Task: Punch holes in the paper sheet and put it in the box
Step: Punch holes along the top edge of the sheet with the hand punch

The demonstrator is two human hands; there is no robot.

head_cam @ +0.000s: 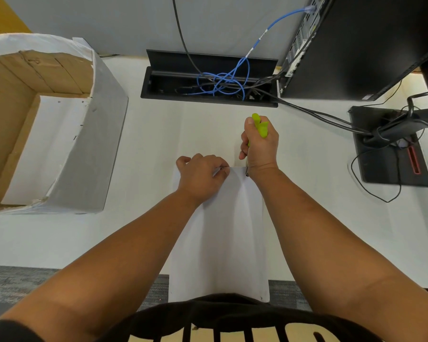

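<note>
At centre of the worktop point(146, 230), between both forearms: a white sheet point(223, 243), long axis running away from the body, near end hanging past the worktop edge over the lap, far edge lifted slightly. Pinched at that far edge, left of middle, by the left hand point(200, 177), fingers point(221, 169) curled onto the paper. Gripped in the right hand point(260, 146), fist closed round it, thumb up: a lime-green punch point(260, 125), handles rising above the fist, dark metal tip point(247, 172) showing below the wrist and meeting the far right part of the sheet's edge. Cannot tell whether the tip is biting the paper or only touching it. A small dark mark near the sheet's near right corner.

Well apart to the left: an open cardboard box point(101, 134), outer walls covered in white paper, brown inside, white sheets lying flat on its floor.

Beyond the sheet, set into the worktop: a black cable tray point(208, 98) with lid raised, tangled blue cable point(223, 82) and black leads inside. To the right: a black computer case point(356, 45), then a monitor stand base point(386, 169) with black cables crossing it. Grey carpet point(22, 282) below the worktop edge.
</note>
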